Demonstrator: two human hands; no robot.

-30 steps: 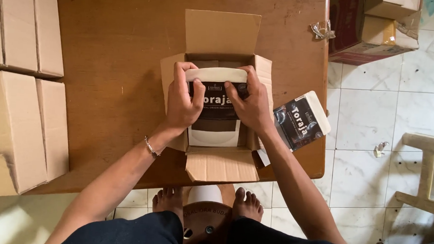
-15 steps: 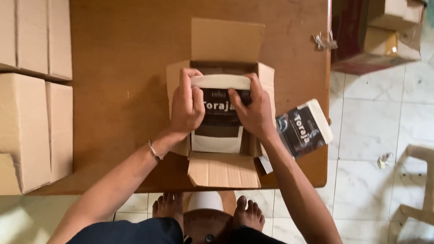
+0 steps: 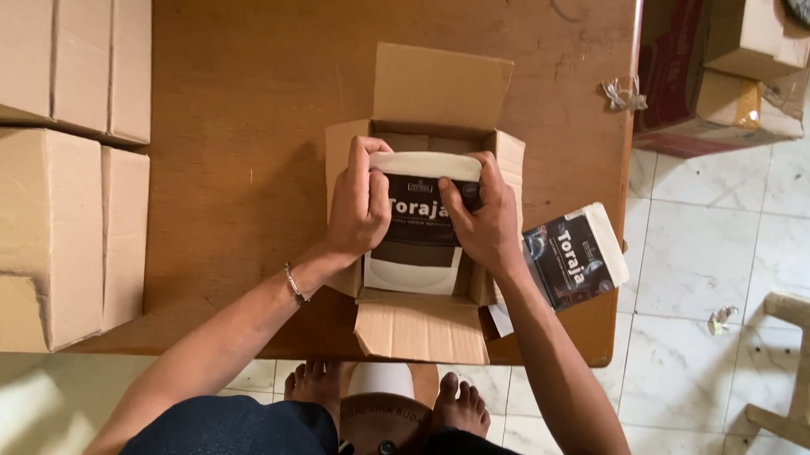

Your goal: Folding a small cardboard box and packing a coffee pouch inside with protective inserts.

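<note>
Keep that dark-and-white pouch [image 3: 419,228] flat and square as you seat it inside the open cardboard box [image 3: 440,95]; push evenly on both top corners. Your left hand [image 3: 360,207] and right hand [image 3: 488,223] each have fingers curled tight around the pouch's top edge, wrists angled inward over the box.

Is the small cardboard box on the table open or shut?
Open. All four flaps of the small cardboard box are folded outward, and both the left hand and right hand hold a dark pouch in its opening.
</note>
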